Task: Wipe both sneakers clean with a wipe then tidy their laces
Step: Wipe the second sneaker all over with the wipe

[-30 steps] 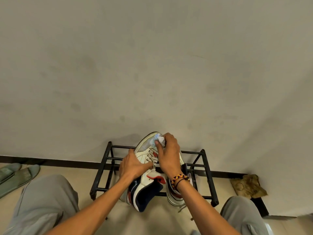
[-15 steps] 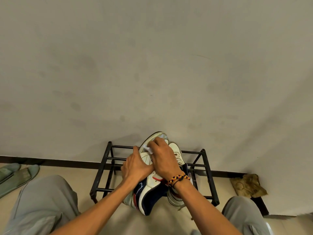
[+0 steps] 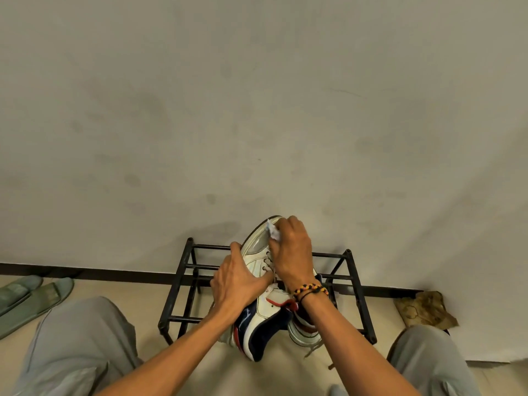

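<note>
While a person sits facing a plain grey wall, 2 bare forearms reach forward over a low black metal shoe rack that stands on a beige floor against the wall. One white leather sneaker with navy and red panels is lifted above the rack, its toe pointing up toward the wall and its heel toward the person. A left hand grasps this sneaker from the side, fingers wrapped over the laced middle. A right hand, wearing a braided yellow, red and black wristband, pinches a small crumpled white wipe and presses it to the toe cap. Behind the right wrist, a second white sneaker rests on the rack, a loose lace hanging from it. Grey trouser legs frame the bottom corners. At the far left, 2 green slippers lie on the floor, and a crumpled brown cloth lies at the right near the wall.
</note>
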